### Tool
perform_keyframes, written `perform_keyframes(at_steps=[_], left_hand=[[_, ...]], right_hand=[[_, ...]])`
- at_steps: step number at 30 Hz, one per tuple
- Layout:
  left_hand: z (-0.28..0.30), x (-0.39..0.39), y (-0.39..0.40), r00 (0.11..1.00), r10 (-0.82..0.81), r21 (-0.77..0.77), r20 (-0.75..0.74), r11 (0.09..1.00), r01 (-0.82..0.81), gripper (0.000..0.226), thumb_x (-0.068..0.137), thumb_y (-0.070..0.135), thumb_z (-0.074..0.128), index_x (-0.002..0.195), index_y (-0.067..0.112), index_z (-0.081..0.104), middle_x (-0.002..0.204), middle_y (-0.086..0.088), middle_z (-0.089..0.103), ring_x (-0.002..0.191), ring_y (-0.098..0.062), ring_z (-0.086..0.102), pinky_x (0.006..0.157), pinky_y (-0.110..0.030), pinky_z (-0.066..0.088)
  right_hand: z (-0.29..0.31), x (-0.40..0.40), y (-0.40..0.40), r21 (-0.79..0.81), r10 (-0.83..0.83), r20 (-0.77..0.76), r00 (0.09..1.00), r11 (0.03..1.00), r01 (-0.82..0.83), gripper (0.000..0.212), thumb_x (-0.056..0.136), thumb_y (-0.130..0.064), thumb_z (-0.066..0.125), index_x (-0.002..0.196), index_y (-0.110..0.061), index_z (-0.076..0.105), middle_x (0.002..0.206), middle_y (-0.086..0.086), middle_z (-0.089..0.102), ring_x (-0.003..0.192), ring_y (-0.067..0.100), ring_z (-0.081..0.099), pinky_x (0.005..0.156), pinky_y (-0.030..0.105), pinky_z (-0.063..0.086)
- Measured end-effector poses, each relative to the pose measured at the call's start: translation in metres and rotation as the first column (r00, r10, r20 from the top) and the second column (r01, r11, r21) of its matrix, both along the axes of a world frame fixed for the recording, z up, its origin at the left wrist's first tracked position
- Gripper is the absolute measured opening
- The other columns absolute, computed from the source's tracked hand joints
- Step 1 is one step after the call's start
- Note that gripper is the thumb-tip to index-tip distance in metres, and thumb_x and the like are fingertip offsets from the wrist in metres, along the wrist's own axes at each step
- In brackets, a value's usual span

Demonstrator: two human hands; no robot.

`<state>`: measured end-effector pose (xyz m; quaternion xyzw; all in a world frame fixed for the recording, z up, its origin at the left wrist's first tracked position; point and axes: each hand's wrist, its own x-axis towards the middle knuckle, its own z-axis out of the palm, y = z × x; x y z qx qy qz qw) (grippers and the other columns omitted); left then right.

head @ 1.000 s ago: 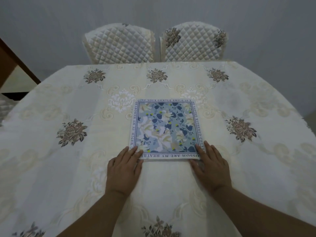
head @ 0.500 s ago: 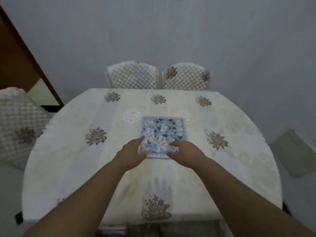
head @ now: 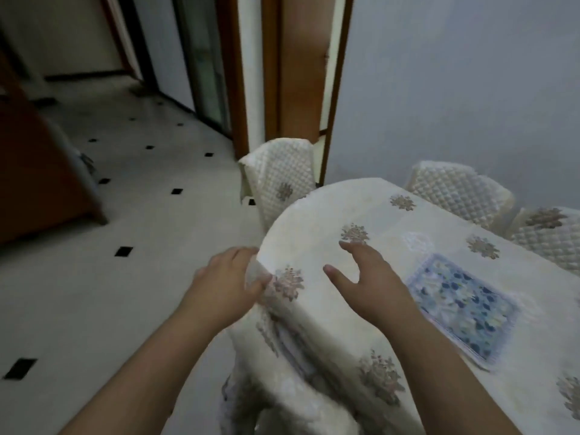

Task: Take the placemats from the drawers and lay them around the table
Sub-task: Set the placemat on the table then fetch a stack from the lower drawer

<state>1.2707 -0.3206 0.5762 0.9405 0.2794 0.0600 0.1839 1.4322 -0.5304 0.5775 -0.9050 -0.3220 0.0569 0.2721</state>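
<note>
placemat [head: 461, 306]: square, blue/white floral print w/ pale border strip, edge looks fringed (blurry); lies flat on table, sits well in from table's rounded end, its near corner close to table's near edge.
table [head: 329, 334]: oval top, rounded end twd doorway side; covered by cream cloth w/ brownish flower motifs spaced over it, cloth hangs down over edge in folds; only one placemat on visible part; right part runs out of frame.
placemat vs table: edges look skewed to table's long side in this view, though wide-angle + motion blur, so can't tell exact angle.
</note>
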Motion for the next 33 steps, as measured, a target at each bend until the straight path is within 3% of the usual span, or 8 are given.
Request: perform_keyframes(at_steps=[6, 14, 23, 33], left_hand=[[0.000, -0.164, 0.059, 0.934, 0.357, -0.009, 0.021, 0.934, -0.357, 0.063, 0.098, 0.062, 0.042, 0.154, 0.034, 0.032, 0.158, 0.012, 0.033, 0.143, -0.016, 0.034, 0.112, -0.043, 0.034], [-0.027, -0.362, 0.155, 0.723, 0.689, -0.059, 0.049, 0.725, -0.687, 0.065, 0.098, 0.062, 0.040, 0.155, 0.031, 0.030, 0.159, 0.010, 0.033, 0.141, -0.018, 0.036, 0.110, -0.043, 0.036], [-0.053, -0.598, 0.259, 0.394, 0.919, -0.044, -0.018, 0.393, -0.919, 0.064, 0.099, 0.060, 0.039, 0.155, 0.031, 0.028, 0.159, 0.009, 0.032, 0.142, -0.019, 0.035, 0.110, -0.042, 0.036], [-0.089, -0.735, 0.306, -0.048, 0.995, -0.054, -0.089, -0.053, -0.997, 0.065, 0.098, 0.060, 0.042, 0.154, 0.031, 0.028, 0.158, 0.008, 0.036, 0.141, -0.017, 0.039, 0.111, -0.043, 0.040]], right_hand=[[0.013, -0.108, 0.125, 0.013, 0.346, 0.020, 0.938, 0.938, -0.346, 0.066, 0.088, -0.067, 0.050, 0.146, -0.037, 0.041, 0.154, -0.012, 0.040, 0.143, 0.016, 0.035, 0.114, 0.043, 0.034], [0.010, -0.271, 0.314, -0.150, 0.668, 0.075, 0.740, 0.742, -0.654, 0.069, 0.088, -0.073, 0.043, 0.148, -0.041, 0.035, 0.156, -0.013, 0.036, 0.144, 0.011, 0.032, 0.117, 0.039, 0.031], [-0.014, -0.513, 0.512, -0.174, 0.914, 0.041, 0.404, 0.405, -0.898, 0.067, 0.091, -0.068, 0.045, 0.151, -0.040, 0.032, 0.158, -0.015, 0.033, 0.145, 0.009, 0.030, 0.117, 0.039, 0.032], [-0.051, -0.705, 0.671, -0.171, 0.999, -0.011, -0.041, -0.042, -0.984, 0.064, 0.091, -0.065, 0.047, 0.148, -0.041, 0.035, 0.156, -0.014, 0.036, 0.142, 0.012, 0.036, 0.112, 0.043, 0.038]])
